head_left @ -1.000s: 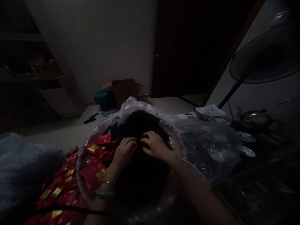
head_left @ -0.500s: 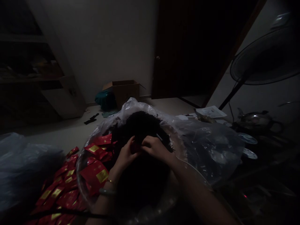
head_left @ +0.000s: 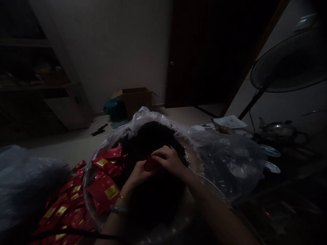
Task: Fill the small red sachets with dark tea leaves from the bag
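A small red packet (head_left: 150, 164) is held between both hands, above the dark heap (head_left: 154, 131) in the round tub (head_left: 87, 197). Its visible upper edge slants, rising from the left hand (head_left: 138, 173) toward the fingertips of the right hand (head_left: 170, 160), so that side leans up and to the right. The fingers cover much of it, so I cannot tell its full long axis or which end is its mouth. The left hand is curled narrow about the packet's left and lower side; the right hand's fingertips are bent down in a close pinch at its upper right.

Half a second ago the left thumb and forefinger were spread wide, with the packet a dark patch between them; now they have drawn in, and more of its red face shows. A second ago the hands were a little apart, and no red could be made out between them. The loose packets (head_left: 102, 192) at the left inside the tub, and the plastic bag (head_left: 230, 156) to the right, look unchanged.
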Available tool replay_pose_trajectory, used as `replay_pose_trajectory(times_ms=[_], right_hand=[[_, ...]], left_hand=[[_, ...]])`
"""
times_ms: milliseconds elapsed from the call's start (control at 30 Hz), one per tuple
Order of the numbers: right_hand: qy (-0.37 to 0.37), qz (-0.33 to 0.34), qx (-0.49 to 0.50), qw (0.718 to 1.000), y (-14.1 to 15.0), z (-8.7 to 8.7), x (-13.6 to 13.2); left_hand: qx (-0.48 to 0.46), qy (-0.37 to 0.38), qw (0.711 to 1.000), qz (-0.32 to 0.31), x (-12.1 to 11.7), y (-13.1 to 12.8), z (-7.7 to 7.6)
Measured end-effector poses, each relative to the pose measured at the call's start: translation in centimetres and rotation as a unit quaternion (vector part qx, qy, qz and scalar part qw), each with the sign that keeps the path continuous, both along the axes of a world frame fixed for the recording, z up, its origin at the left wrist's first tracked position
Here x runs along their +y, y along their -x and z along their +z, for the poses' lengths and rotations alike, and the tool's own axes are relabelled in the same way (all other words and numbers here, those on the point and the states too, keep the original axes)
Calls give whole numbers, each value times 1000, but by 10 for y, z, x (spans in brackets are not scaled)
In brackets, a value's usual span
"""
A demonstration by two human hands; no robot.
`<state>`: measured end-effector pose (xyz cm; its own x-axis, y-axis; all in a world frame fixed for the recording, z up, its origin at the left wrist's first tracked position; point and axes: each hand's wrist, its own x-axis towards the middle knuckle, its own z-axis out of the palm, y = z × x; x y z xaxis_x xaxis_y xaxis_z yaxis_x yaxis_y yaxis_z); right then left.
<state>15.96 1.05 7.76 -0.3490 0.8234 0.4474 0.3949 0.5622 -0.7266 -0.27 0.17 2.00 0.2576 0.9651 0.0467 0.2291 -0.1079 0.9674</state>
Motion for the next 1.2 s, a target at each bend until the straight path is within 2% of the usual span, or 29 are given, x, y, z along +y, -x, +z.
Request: replay_pose_trajectory(times_ms=[133, 233, 300, 467, 567, 667, 833, 933, 1067, 1200], right_hand=[[31, -73, 101, 992, -10, 0, 9], [-11, -106, 69, 992, -19, 3, 13], [-55, -74, 25, 995, -23, 6, 11], [-117, 80, -81, 987, -19, 13, -2], [-82, 94, -168, 978, -16, 12, -3], [-26, 108, -205, 972, -16, 9, 0], [-5, 129, -209, 969, -19, 3, 5], [-54, 121, -202, 970, -19, 0, 7], [-179, 75, -151, 969, -17, -4, 8], [-251, 71, -169, 950, -15, -11, 11]], left_hand=[[-1, 4, 1000, 6, 0, -1, -1], [-10, 1, 1000, 19, 0, 2, -2], [-25, 1, 999, 20, 0, 4, -2], [-57, 19, 998, 16, -2, 6, 4], [-60, 41, 997, 3, -4, 4, 7], [-43, 48, 998, -20, -5, 1, 6], [-83, -14, 996, -25, -6, -1, 9], [-65, -75, 995, -24, -5, 5, 14], [55, -124, 991, -12, -3, 17, 21], [162, -157, 972, -59, -5, 25, 24]])
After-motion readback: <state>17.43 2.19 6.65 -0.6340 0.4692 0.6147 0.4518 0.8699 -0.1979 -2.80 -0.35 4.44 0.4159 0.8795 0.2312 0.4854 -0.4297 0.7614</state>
